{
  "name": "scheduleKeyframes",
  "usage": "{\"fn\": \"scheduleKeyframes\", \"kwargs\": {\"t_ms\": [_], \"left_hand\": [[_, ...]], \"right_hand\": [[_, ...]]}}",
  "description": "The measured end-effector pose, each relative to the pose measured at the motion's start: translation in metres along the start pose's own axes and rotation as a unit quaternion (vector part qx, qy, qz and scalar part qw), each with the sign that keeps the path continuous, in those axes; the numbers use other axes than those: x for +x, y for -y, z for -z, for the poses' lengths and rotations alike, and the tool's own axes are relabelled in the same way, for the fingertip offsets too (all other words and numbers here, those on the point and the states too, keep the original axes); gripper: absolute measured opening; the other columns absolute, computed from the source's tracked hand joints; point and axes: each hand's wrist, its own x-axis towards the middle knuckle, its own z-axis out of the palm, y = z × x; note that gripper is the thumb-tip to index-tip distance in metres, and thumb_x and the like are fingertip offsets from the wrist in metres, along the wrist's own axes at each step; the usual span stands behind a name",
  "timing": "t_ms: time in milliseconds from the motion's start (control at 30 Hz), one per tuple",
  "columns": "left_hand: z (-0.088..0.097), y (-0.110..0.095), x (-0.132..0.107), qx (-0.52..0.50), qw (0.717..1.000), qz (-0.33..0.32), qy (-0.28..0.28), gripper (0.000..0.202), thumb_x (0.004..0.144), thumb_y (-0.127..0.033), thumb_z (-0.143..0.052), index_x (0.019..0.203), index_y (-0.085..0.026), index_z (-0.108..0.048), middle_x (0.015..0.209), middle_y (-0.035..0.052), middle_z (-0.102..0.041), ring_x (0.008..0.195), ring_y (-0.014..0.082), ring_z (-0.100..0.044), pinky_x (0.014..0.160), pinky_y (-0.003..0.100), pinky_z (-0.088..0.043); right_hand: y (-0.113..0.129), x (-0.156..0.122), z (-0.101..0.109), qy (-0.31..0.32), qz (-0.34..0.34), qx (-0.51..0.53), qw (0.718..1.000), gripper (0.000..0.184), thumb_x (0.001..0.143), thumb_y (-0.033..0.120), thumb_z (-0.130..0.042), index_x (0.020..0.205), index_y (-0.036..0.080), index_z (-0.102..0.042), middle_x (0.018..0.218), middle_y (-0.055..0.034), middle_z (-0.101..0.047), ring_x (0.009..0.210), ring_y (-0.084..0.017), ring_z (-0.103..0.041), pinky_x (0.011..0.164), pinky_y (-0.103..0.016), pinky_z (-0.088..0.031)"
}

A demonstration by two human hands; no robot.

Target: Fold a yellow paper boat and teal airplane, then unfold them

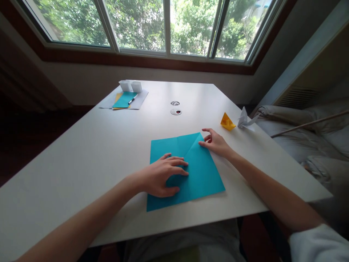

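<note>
A square sheet of teal paper (201, 171) lies flat on the white table (81, 153), with diagonal creases meeting near its middle. My left hand (163, 176) rests palm down on the sheet's left half, fingers stretched flat toward the centre. My right hand (215, 142) touches the sheet's far right corner with its fingertips, fingers spread and slightly curled, holding nothing.
A folded yellow paper boat (227, 122) and a folded white paper figure (245, 119) stand near the table's right edge. At the far left lie teal and yellow sheets (124, 99) with a pen (132, 99) and two white boxes (131, 86). Two round cable holes (176, 108) sit mid-table. A couch is at right.
</note>
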Motion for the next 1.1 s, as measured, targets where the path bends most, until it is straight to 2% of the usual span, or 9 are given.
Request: {"fn": "scheduleKeyframes", "kwargs": {"t_ms": [133,233,333,467,600,733,800,900,1100], "left_hand": [[0.001,0.008,0.006,0.033,0.998,0.035,-0.043,0.031,0.087,-0.041,-0.043,0.112,-0.029,-0.057,0.126,0.0042,-0.053,0.117,0.0243,-0.046,0.099,0.042,-0.034],[0.004,0.025,0.014,0.088,0.989,0.088,-0.086,0.041,0.087,-0.047,-0.040,0.123,-0.027,-0.049,0.132,0.0074,-0.047,0.119,0.0271,-0.044,0.096,0.044,-0.036],[0.007,0.041,0.021,0.130,0.979,0.130,-0.085,0.060,0.084,-0.059,-0.038,0.133,-0.024,-0.038,0.142,0.0107,-0.035,0.126,0.0301,-0.036,0.100,0.049,-0.029],[0.003,0.050,0.027,0.149,0.975,0.158,-0.052,0.077,0.079,-0.069,-0.032,0.139,-0.021,-0.028,0.146,0.0119,-0.029,0.131,0.0321,-0.028,0.103,0.052,-0.024],[-0.003,0.050,0.028,0.162,0.971,0.162,-0.075,0.078,0.076,-0.072,-0.032,0.137,-0.023,-0.033,0.143,0.0116,-0.033,0.129,0.0340,-0.030,0.101,0.054,-0.026],[-0.003,0.050,0.029,0.162,0.971,0.154,-0.085,0.077,0.075,-0.073,-0.034,0.134,-0.024,-0.036,0.142,0.0109,-0.036,0.127,0.0349,-0.031,0.098,0.054,-0.029],[-0.003,0.050,0.030,0.162,0.971,0.155,-0.085,0.078,0.075,-0.073,-0.033,0.134,-0.023,-0.036,0.142,0.0108,-0.035,0.127,0.0352,-0.030,0.098,0.055,-0.028],[-0.004,0.051,0.030,0.164,0.969,0.159,-0.087,0.079,0.075,-0.074,-0.031,0.134,-0.022,-0.035,0.143,0.0102,-0.035,0.127,0.0357,-0.030,0.097,0.055,-0.028],[-0.008,0.052,0.029,0.162,0.968,0.170,-0.093,0.079,0.075,-0.073,-0.032,0.135,-0.022,-0.033,0.144,0.0098,-0.032,0.130,0.0338,-0.028,0.100,0.055,-0.025]], "right_hand": [[0.001,0.000,-0.004,0.019,0.010,-0.059,0.998,0.063,0.069,0.042,-0.066,0.124,0.019,-0.046,0.085,-0.0031,-0.062,0.071,-0.017,-0.058,0.065,-0.031,-0.046],[0.002,0.001,-0.004,0.029,-0.004,-0.059,0.998,0.074,0.069,0.043,-0.066,0.131,0.016,-0.038,0.085,-0.0045,-0.062,0.072,-0.017,-0.057,0.065,-0.031,-0.046],[0.004,0.002,-0.005,0.028,-0.012,-0.074,0.997,0.081,0.069,0.045,-0.066,0.136,0.013,-0.034,0.086,-0.0060,-0.062,0.073,-0.018,-0.058,0.066,-0.031,-0.045],[0.007,0.005,-0.007,-0.002,-0.018,-0.118,0.993,0.073,0.071,0.053,-0.061,0.130,0.015,-0.043,0.084,-0.0069,-0.064,0.075,-0.020,-0.059,0.068,-0.032,-0.043],[0.003,0.013,-0.009,-0.003,-0.022,-0.134,0.991,0.063,0.069,0.055,-0.062,0.120,0.017,-0.055,0.082,-0.0057,-0.065,0.075,-0.021,-0.060,0.069,-0.032,-0.043],[0.000,0.016,-0.011,-0.007,-0.014,-0.102,0.995,0.058,0.069,0.052,-0.064,0.115,0.019,-0.058,0.082,-0.0038,-0.066,0.073,-0.019,-0.060,0.067,-0.031,-0.044],[0.003,0.012,-0.012,-0.026,0.031,-0.122,0.992,0.045,0.073,0.044,-0.063,0.111,0.021,-0.060,0.085,-0.0042,-0.066,0.075,-0.019,-0.060,0.069,-0.033,-0.044],[0.012,0.002,-0.014,-0.045,0.149,-0.192,0.969,0.021,0.081,0.026,-0.057,0.099,0.022,-0.065,0.092,-0.0053,-0.066,0.086,-0.021,-0.058,0.078,-0.035,-0.042],[0.022,-0.016,-0.019,-0.018,0.309,-0.297,0.904,0.021,0.087,0.023,-0.048,0.100,0.020,-0.064,0.108,-0.0091,-0.063,0.099,-0.024,-0.053,0.085,-0.040,-0.038]]}}
